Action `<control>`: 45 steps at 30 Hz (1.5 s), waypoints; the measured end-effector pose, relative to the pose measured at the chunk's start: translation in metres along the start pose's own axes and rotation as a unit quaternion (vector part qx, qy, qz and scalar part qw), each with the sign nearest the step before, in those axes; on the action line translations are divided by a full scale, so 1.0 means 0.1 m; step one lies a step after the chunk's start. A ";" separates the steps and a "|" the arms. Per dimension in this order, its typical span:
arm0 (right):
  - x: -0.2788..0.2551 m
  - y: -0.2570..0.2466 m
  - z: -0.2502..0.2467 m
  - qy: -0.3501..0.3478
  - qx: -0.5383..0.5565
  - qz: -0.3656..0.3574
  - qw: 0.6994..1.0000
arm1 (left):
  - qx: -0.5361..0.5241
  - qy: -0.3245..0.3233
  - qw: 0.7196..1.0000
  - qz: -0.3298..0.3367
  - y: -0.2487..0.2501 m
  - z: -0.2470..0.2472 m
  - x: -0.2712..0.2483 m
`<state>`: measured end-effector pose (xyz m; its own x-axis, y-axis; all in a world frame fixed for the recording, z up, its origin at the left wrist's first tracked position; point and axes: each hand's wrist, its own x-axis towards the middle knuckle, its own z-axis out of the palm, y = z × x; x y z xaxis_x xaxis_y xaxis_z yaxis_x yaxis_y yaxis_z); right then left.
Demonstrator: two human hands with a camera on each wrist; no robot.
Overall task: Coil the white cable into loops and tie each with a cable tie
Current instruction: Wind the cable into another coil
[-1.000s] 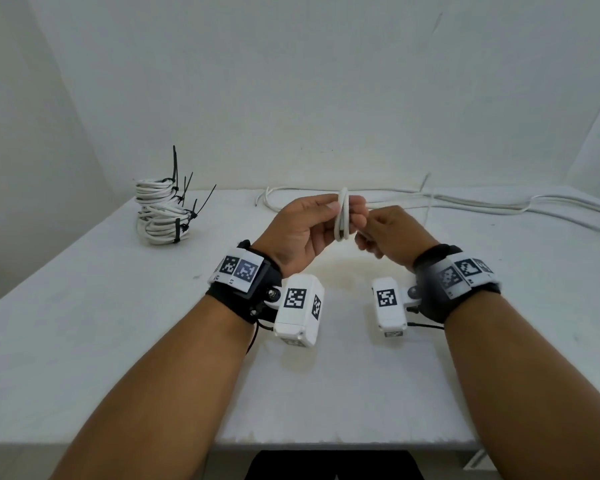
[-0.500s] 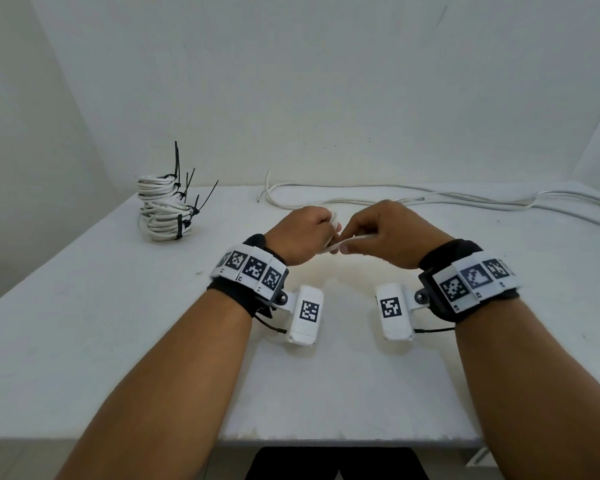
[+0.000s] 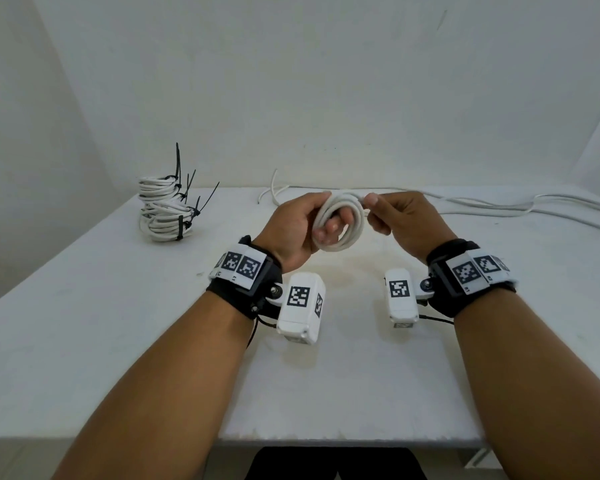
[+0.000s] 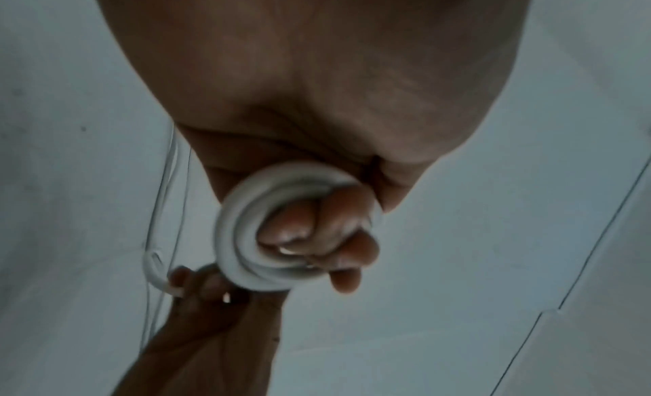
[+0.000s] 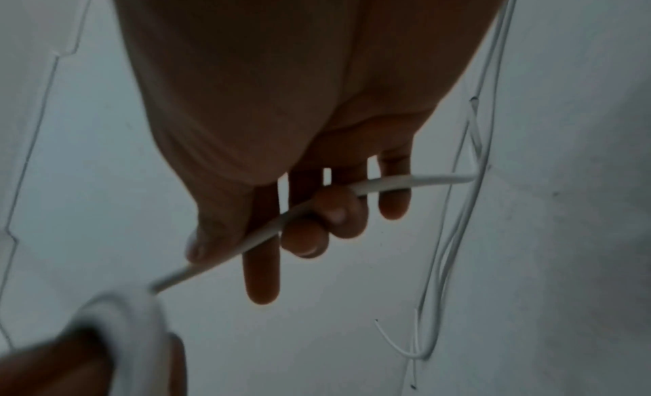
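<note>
A small coil of white cable hangs above the middle of the table, its ring turned towards me. My left hand grips it, fingers curled through the ring; the left wrist view shows those fingers inside the coil. My right hand sits just right of the coil and pinches the cable's running strand between thumb and curled fingers. That strand leads from the coil through the right hand and off to the right.
A stack of tied white coils with black cable ties sticking up stands at the table's back left. Loose white cable runs along the back edge to the right. The white table is walled in behind and on both sides.
The coil has turned from edge-on to face me as another wrap went round it. Both hands dipped together, then came back up, with the right hand shifting further right.
</note>
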<state>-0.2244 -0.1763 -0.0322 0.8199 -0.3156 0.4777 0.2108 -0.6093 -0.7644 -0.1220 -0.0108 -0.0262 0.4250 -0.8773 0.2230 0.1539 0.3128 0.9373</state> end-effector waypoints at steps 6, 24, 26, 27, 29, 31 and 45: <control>-0.02 -0.01 0.18 -0.193 -0.139 0.104 0.966 | -0.121 0.098 0.982 0.108 -0.03 -0.02 0.11; -0.03 -0.11 0.01 -0.007 -0.059 -0.026 0.998 | 0.384 0.024 0.919 -0.085 -0.07 0.01 0.02; -0.01 -0.07 -0.02 0.026 -0.020 -0.032 0.999 | 0.332 0.058 0.941 -0.038 -0.05 0.02 0.02; -0.01 -0.05 -0.02 0.039 -0.001 -0.032 0.999 | 0.291 0.073 0.954 -0.020 -0.03 0.02 0.02; 0.00 -0.03 0.01 0.055 0.027 -0.024 0.998 | 0.192 0.095 0.977 0.006 -0.01 0.01 0.03; 0.00 -0.02 0.08 0.053 0.040 0.004 0.998 | 0.130 0.115 0.985 0.022 -0.02 0.00 0.04; -0.07 -0.25 0.35 -0.204 -0.208 0.151 0.944 | 0.191 0.207 0.955 0.089 -0.14 -0.02 0.13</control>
<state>-0.2168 -0.1334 -0.0317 0.9640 -0.2658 -0.0077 -0.2241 -0.7965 -0.5616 -0.1172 -0.0260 -0.0364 0.7419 -0.5792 0.3376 -0.2578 0.2184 0.9412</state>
